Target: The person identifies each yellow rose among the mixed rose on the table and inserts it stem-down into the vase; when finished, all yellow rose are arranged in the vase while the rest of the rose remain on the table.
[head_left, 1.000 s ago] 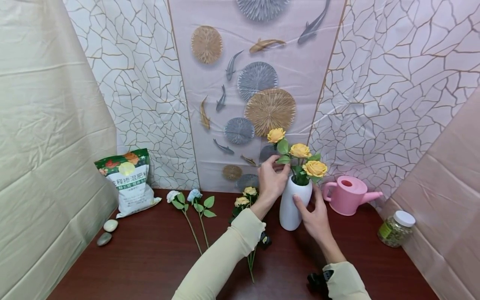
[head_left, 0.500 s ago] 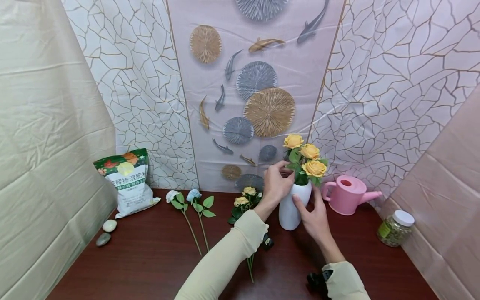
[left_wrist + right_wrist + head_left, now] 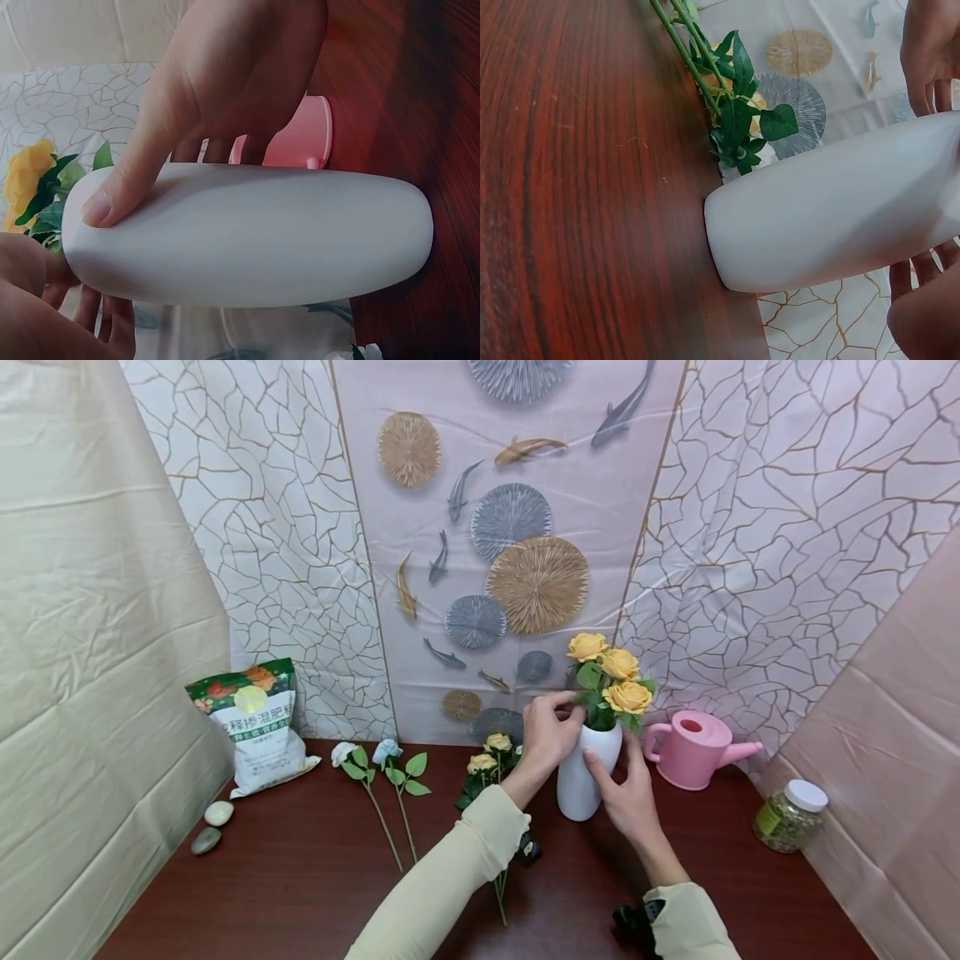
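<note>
Topmost rose [image 3: 587, 647] moved rightward, above the left grip [image 3: 553, 731].

A bag [image 3: 268, 739] stands at lower left in the head view, two stones [image 3: 218, 813] just below it. At lower right are a can [image 3: 686, 760] and a jar [image 3: 787, 822]. Cloth [image 3: 427, 552] hangs upper middle.

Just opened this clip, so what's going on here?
A person is handling a white vase on the table, with three yellow roses standing in it. The right hand grips the vase's upper part, while the left hand is at the leaves by its mouth; whether it pinches a stem isn't clear. More yellow flowers lie by the left arm, with a white flower and a blue flower further left.
</note>
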Demonstrator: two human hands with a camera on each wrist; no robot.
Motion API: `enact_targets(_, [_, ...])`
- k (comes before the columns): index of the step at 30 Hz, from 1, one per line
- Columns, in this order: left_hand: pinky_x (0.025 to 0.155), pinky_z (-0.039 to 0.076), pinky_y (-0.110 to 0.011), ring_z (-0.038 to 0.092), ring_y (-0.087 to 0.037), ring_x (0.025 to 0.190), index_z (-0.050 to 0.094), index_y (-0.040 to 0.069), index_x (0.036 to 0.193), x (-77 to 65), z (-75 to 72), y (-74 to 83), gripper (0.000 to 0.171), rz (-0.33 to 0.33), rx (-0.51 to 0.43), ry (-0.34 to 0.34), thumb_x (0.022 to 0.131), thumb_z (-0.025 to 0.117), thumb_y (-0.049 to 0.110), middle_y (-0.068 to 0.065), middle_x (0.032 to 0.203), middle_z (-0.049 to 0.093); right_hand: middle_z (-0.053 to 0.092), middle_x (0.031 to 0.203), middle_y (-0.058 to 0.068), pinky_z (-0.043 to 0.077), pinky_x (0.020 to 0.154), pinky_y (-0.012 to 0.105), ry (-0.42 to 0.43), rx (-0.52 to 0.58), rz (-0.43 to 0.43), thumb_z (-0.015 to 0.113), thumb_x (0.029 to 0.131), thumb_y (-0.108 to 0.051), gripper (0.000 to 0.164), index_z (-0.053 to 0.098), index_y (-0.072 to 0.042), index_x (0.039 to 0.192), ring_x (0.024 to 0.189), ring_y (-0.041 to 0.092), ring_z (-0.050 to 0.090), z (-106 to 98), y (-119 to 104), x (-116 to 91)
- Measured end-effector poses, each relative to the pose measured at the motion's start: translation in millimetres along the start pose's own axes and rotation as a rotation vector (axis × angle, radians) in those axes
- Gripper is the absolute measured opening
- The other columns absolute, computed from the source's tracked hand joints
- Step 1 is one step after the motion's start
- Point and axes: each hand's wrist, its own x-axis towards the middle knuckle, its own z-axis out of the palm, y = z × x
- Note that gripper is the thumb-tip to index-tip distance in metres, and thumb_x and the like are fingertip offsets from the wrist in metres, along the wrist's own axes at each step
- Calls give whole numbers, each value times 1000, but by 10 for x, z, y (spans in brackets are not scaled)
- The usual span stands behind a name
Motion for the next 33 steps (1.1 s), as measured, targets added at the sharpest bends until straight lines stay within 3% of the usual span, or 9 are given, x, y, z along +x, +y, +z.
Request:
enact_targets(4, [75,59,-24,72,-9,95,76,29,119,-10,-47,-38,31,-7,31,-28,100,54,15,5,116,75,54,145,2,48,99,21,2,-10,6,70,96,-29,68,34,-31,154,124,7,53,-7,-13,-2])
enact_targets(9, [54,51,-24,65,-10,67,74,27,121,-4,-143,-117,34,8,9,-53,102,50,13,3,108,77,54,145,6,45,101,19,2,-8,9,71,96,-25,68,35,-23,154,126,6,52,-18,-134,-24])
enact_targets(11, [51,47,-23,63,-12,64,75,26,119,-6,-193,-152,32,19,-22,-50,103,50,13,3,104,77,53,145,8,43,102,18,-3,-6,11,71,96,-24,69,35,-19,154,127,7,51,-27,-211,-39])
enact_targets(14, [58,53,-21,69,-11,73,76,24,115,-22,-281,-222,28,34,-78,-40,103,54,14,4,99,78,53,146,11,42,103,17,-12,-5,15,70,96,-22,69,36,-12,154,129,9,50,-37,-329,-62])
enact_targets(17, [77,58,-20,72,-9,92,77,25,110,-51,-394,-311,24,39,-115,-29,101,58,14,4,100,78,53,146,9,41,104,16,-15,-12,33,70,96,-24,69,35,-12,154,130,8,50,-35,-386,-80])
enact_targets(19, [82,59,-21,73,-9,93,76,26,108,-80,-476,-390,22,35,-123,-21,100,60,14,4,100,78,54,145,9,43,104,18,-14,-13,38,70,96,-25,69,36,-13,154,128,6,50,-29,-411,-88])
enact_targets(24, [83,60,-24,71,-7,94,75,30,106,-219,-713,-631,17,-18,-80,-10,98,64,19,7,102,77,57,141,9,46,101,21,-6,1,27,71,95,-25,67,38,-16,153,121,3,53,-11,-362,-75])
enact_targets(30, [80,60,-28,71,-9,92,75,30,104,-474,-917,-965,11,-128,10,-51,96,70,25,7,100,76,55,144,5,43,99,13,13,-6,15,72,95,-27,70,35,-26,154,125,4,52,23,-43,-12])
enact_targets(33, [78,61,-29,73,-11,91,76,26,104,-599,-977,-1100,11,-180,50,-81,94,71,25,7,98,76,55,144,8,43,98,13,16,-23,27,71,95,-26,70,35,-25,155,123,4,52,-1,-110,-30])
